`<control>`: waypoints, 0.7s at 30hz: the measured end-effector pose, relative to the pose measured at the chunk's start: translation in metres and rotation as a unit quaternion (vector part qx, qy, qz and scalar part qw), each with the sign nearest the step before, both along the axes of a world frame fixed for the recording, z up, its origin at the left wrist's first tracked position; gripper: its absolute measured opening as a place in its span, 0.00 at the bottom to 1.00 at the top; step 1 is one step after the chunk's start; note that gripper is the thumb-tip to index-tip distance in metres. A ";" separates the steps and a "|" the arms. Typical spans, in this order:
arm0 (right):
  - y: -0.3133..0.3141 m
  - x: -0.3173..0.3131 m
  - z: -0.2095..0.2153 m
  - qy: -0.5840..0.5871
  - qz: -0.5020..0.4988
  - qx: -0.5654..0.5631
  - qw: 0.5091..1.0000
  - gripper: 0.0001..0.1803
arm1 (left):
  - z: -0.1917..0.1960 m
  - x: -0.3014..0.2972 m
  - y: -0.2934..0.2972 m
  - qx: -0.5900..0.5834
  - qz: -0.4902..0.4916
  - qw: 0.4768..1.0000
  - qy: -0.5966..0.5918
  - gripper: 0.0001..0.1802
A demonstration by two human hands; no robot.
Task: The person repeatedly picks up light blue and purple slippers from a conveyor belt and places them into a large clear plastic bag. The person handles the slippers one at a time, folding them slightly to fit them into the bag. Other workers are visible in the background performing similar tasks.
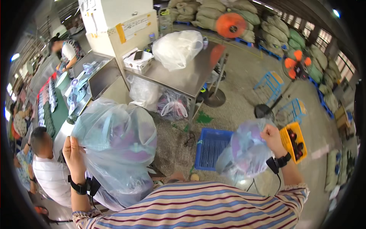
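Left hand point(74, 152) and right hand point(272, 138) held apart, a larger translucent bag point(118, 139) and a smaller translucent bag point(244, 154) are pinched respectively, the latter partly hiding a blue crate point(209, 150); filling looks done, closure cannot be told.

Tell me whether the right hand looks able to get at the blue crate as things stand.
Probably not directly: the right hand is gripping a filled plastic bag, which covers the right side of the blue crate in this view.

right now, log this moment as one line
left hand: gripping larger clear bag | right hand: gripping smaller clear bag | nearby: blue crate, yellow crate
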State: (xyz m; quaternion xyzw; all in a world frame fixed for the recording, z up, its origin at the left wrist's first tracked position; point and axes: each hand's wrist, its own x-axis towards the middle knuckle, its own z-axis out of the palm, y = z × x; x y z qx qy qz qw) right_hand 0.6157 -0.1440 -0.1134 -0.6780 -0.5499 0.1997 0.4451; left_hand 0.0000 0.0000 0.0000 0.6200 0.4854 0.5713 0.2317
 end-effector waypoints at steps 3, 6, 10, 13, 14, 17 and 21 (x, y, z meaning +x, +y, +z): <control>0.092 0.039 0.064 -0.081 0.030 -0.041 0.995 0.14 | -0.051 0.027 -0.008 -0.092 0.047 0.990 -0.094 0.19; 0.232 0.043 0.050 0.000 0.045 0.051 0.998 0.14 | -0.013 0.021 0.040 -0.020 0.105 0.993 -0.050 0.19; 0.395 0.077 0.070 -0.021 0.043 0.122 0.991 0.14 | -0.015 0.020 0.077 -0.018 0.145 0.985 -0.089 0.18; 0.512 0.094 0.056 -0.045 0.020 0.147 0.988 0.14 | -0.017 0.026 0.098 -0.042 0.175 0.983 -0.046 0.18; 0.550 0.105 0.055 -0.102 0.011 0.181 0.978 0.14 | -0.016 0.026 0.108 -0.048 0.170 0.979 -0.098 0.18; 0.653 0.097 0.061 -0.159 0.016 0.203 0.966 0.14 | -0.013 0.014 0.140 -0.064 0.215 0.973 -0.051 0.18; 0.752 0.056 0.061 -0.173 -0.023 0.288 0.942 0.13 | 0.009 0.024 0.189 -0.073 0.243 0.967 -0.017 0.19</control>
